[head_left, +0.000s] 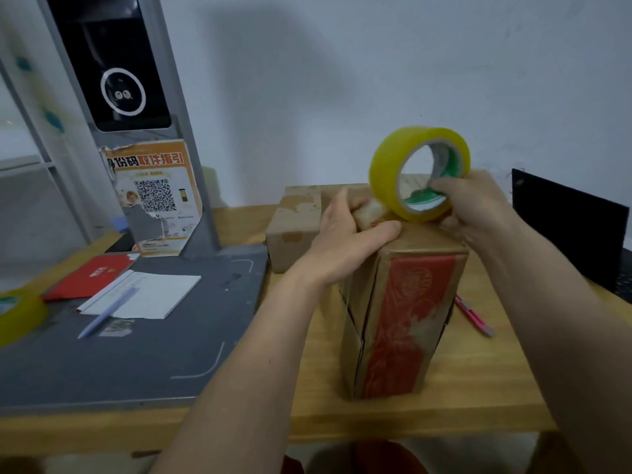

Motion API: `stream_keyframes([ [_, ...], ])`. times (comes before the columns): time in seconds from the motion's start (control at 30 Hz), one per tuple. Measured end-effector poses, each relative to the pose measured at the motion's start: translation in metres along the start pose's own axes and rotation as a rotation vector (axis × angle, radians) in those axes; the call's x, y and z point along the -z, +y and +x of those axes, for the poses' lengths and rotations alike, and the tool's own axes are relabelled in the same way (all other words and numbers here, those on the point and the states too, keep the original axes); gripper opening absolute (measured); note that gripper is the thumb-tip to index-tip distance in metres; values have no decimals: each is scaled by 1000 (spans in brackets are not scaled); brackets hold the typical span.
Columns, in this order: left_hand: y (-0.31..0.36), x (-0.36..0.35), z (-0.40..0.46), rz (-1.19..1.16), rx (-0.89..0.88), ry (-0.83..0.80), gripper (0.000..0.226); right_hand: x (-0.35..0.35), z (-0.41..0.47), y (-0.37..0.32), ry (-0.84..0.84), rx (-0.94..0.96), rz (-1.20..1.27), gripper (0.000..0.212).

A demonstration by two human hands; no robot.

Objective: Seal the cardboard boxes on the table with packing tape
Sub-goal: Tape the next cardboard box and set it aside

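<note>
- The right hand (478, 206) gripped the tape roll (419, 172), fingers hooked through its core, atop the tall box (403, 319) on the wooden surface (478, 388).
- The left hand (345, 234) pressed the box's top, thumb spread; its fingertips were hidden.
- A second box (294, 227) behind was partly covered.
- Another roll (17, 316) was cut off at left.

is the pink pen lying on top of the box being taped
No, the pink pen lies on the wooden table, right of the tall box.
</note>
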State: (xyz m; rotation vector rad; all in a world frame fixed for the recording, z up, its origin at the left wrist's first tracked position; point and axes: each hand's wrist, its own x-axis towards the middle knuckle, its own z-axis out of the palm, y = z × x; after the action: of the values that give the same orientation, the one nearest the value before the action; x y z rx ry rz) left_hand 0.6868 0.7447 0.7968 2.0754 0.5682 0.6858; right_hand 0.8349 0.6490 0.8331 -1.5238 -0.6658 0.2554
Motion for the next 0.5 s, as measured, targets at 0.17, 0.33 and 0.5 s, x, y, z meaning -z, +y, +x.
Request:
stream_keyframes([
  [0.17, 12, -12, -2, -7, 21, -5, 117, 8, 2, 13, 122, -118, 164, 13],
  [0.33, 2, -11, -5, -77, 4, 9, 97, 1, -7, 21, -46, -206, 187, 26],
  [0.5, -22, -2, -23, -287, 85, 102, 107, -24, -25, 13, -136, -128, 148, 15],
])
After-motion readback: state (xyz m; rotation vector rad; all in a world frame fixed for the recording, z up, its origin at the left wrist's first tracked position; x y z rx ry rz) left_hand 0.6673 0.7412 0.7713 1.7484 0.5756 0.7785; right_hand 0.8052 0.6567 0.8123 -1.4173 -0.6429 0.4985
